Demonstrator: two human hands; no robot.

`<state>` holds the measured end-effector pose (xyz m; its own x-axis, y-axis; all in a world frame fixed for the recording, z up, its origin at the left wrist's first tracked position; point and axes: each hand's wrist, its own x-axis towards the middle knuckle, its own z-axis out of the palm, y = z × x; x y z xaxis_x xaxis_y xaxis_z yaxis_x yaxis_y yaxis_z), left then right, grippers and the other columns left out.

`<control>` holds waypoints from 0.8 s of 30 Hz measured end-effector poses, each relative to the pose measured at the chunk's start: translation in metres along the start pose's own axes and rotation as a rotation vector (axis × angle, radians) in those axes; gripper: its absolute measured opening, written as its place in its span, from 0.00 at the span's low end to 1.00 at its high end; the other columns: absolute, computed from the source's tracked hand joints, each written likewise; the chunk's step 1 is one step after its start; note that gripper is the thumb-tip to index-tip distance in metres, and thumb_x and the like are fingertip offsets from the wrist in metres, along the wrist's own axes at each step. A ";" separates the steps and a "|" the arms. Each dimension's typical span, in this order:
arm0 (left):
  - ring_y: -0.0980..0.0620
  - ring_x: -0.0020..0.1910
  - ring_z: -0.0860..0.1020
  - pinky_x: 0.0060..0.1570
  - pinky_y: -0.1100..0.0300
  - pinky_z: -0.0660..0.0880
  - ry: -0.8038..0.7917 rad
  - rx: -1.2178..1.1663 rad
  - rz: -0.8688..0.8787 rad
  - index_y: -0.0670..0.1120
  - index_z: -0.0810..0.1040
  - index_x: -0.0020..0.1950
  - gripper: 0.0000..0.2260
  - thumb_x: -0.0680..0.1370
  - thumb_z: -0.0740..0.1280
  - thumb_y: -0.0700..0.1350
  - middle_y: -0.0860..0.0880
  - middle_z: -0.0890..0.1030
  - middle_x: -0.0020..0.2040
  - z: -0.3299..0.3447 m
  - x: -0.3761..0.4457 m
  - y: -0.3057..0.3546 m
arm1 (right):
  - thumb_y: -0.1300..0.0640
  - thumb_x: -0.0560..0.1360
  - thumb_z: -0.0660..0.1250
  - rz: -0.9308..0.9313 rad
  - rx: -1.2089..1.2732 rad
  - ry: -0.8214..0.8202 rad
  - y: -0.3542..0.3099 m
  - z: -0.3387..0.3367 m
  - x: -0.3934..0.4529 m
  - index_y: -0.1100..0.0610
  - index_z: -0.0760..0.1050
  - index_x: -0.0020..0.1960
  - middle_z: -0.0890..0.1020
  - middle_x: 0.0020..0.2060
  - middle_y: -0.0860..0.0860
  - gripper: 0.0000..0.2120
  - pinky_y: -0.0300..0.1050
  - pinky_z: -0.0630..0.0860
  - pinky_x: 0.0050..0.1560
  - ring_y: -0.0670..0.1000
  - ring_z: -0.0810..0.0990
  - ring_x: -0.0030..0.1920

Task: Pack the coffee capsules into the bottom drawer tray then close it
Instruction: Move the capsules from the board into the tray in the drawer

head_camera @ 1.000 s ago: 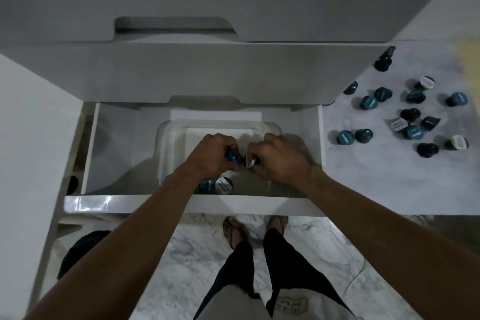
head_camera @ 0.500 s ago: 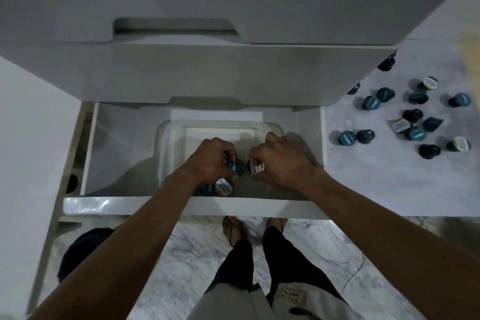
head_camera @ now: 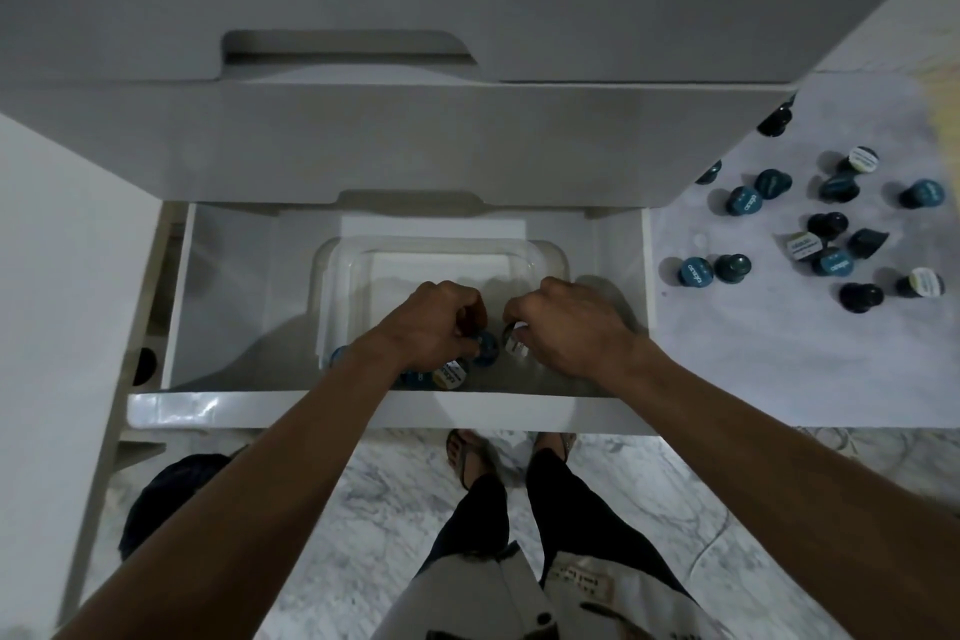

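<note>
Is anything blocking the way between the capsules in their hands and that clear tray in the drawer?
Nothing visible. Both the left hand and right hand already hover inside the clear plastic tray, each with a grip on a small coffee capsule. The open white bottom drawer has no lid or cover above the tray.

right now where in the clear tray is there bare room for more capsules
The far half of the clear tray is bare, bordered by its back rim and both hands. The near left corner is crowded with capsules under the left hand; the right hand covers the near right.
</note>
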<state>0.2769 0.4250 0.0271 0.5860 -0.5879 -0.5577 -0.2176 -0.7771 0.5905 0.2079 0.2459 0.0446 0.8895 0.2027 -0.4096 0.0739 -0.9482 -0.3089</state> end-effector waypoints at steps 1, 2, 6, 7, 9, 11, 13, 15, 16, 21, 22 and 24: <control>0.54 0.47 0.79 0.41 0.68 0.71 -0.015 0.010 0.005 0.48 0.80 0.51 0.11 0.70 0.75 0.42 0.50 0.81 0.48 0.001 0.000 0.000 | 0.55 0.77 0.65 -0.004 -0.004 -0.010 -0.001 0.000 -0.001 0.50 0.78 0.55 0.80 0.46 0.54 0.08 0.45 0.73 0.41 0.54 0.79 0.47; 0.53 0.47 0.79 0.43 0.66 0.74 -0.029 0.020 0.011 0.49 0.80 0.51 0.11 0.70 0.76 0.42 0.51 0.81 0.49 0.001 0.000 0.001 | 0.54 0.77 0.64 -0.010 -0.007 -0.024 -0.001 0.000 -0.001 0.50 0.78 0.55 0.80 0.46 0.54 0.08 0.45 0.73 0.41 0.54 0.79 0.46; 0.52 0.48 0.79 0.49 0.56 0.79 -0.076 0.077 0.030 0.50 0.80 0.51 0.11 0.70 0.76 0.43 0.50 0.81 0.50 0.002 0.000 0.002 | 0.53 0.78 0.64 -0.041 -0.030 -0.072 -0.005 -0.003 -0.006 0.49 0.79 0.55 0.80 0.44 0.54 0.08 0.44 0.68 0.40 0.54 0.79 0.46; 0.52 0.48 0.79 0.49 0.56 0.79 -0.085 0.087 0.032 0.50 0.80 0.52 0.12 0.71 0.75 0.43 0.50 0.81 0.51 0.002 0.000 0.002 | 0.53 0.78 0.64 -0.047 -0.037 -0.076 -0.006 -0.003 -0.006 0.50 0.79 0.54 0.80 0.43 0.54 0.08 0.44 0.67 0.40 0.54 0.79 0.45; 0.52 0.49 0.79 0.50 0.55 0.79 -0.104 0.100 0.040 0.50 0.80 0.53 0.12 0.71 0.75 0.43 0.50 0.81 0.52 0.003 0.000 0.001 | 0.53 0.78 0.64 -0.051 -0.052 -0.078 -0.008 -0.004 -0.008 0.50 0.80 0.53 0.79 0.41 0.53 0.07 0.44 0.65 0.38 0.53 0.78 0.42; 0.52 0.50 0.79 0.51 0.54 0.79 -0.115 0.110 0.047 0.50 0.80 0.53 0.12 0.71 0.75 0.43 0.49 0.81 0.52 0.003 0.000 0.001 | 0.53 0.77 0.63 -0.050 -0.055 -0.081 -0.009 -0.003 -0.009 0.50 0.80 0.50 0.77 0.38 0.52 0.07 0.44 0.64 0.38 0.53 0.78 0.41; 0.51 0.50 0.79 0.51 0.53 0.79 -0.122 0.113 0.047 0.50 0.80 0.53 0.12 0.71 0.75 0.43 0.49 0.81 0.52 0.003 0.000 0.001 | 0.53 0.77 0.63 -0.045 -0.048 -0.081 -0.009 -0.002 -0.010 0.50 0.80 0.49 0.76 0.36 0.51 0.07 0.44 0.64 0.37 0.54 0.78 0.41; 0.52 0.49 0.79 0.51 0.53 0.80 -0.122 0.112 0.046 0.50 0.80 0.53 0.12 0.71 0.75 0.43 0.49 0.81 0.51 0.003 -0.001 0.001 | 0.53 0.77 0.64 -0.039 -0.036 -0.078 -0.008 -0.001 -0.009 0.50 0.80 0.50 0.79 0.38 0.52 0.07 0.44 0.66 0.38 0.54 0.79 0.42; 0.52 0.48 0.79 0.50 0.54 0.80 -0.121 0.113 0.049 0.50 0.81 0.53 0.12 0.71 0.75 0.44 0.50 0.81 0.51 0.003 -0.001 0.001 | 0.53 0.77 0.64 -0.033 -0.021 -0.078 -0.008 0.000 -0.009 0.50 0.80 0.52 0.80 0.40 0.53 0.08 0.44 0.67 0.38 0.54 0.79 0.43; 0.56 0.45 0.80 0.43 0.64 0.77 -0.065 0.074 0.058 0.50 0.81 0.53 0.14 0.70 0.76 0.46 0.52 0.82 0.48 -0.001 -0.006 0.000 | 0.51 0.76 0.65 0.041 0.157 -0.063 -0.006 -0.001 -0.008 0.48 0.76 0.63 0.83 0.52 0.52 0.16 0.47 0.77 0.51 0.53 0.80 0.53; 0.56 0.45 0.80 0.43 0.64 0.76 -0.030 0.056 0.059 0.49 0.81 0.53 0.14 0.70 0.76 0.46 0.53 0.82 0.47 -0.003 -0.008 0.000 | 0.51 0.76 0.65 0.049 0.188 -0.041 -0.006 -0.003 -0.010 0.48 0.76 0.63 0.83 0.52 0.51 0.16 0.48 0.77 0.52 0.52 0.80 0.53; 0.56 0.44 0.80 0.45 0.62 0.78 0.055 0.005 0.056 0.49 0.81 0.52 0.13 0.69 0.77 0.47 0.53 0.82 0.47 -0.009 -0.013 0.000 | 0.50 0.75 0.67 0.066 0.255 0.041 -0.007 -0.010 -0.014 0.48 0.76 0.62 0.83 0.53 0.49 0.15 0.47 0.77 0.53 0.51 0.80 0.53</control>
<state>0.2766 0.4343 0.0394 0.6146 -0.6172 -0.4913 -0.2547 -0.7447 0.6169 0.1994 0.2472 0.0608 0.9065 0.1275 -0.4025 -0.0964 -0.8656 -0.4913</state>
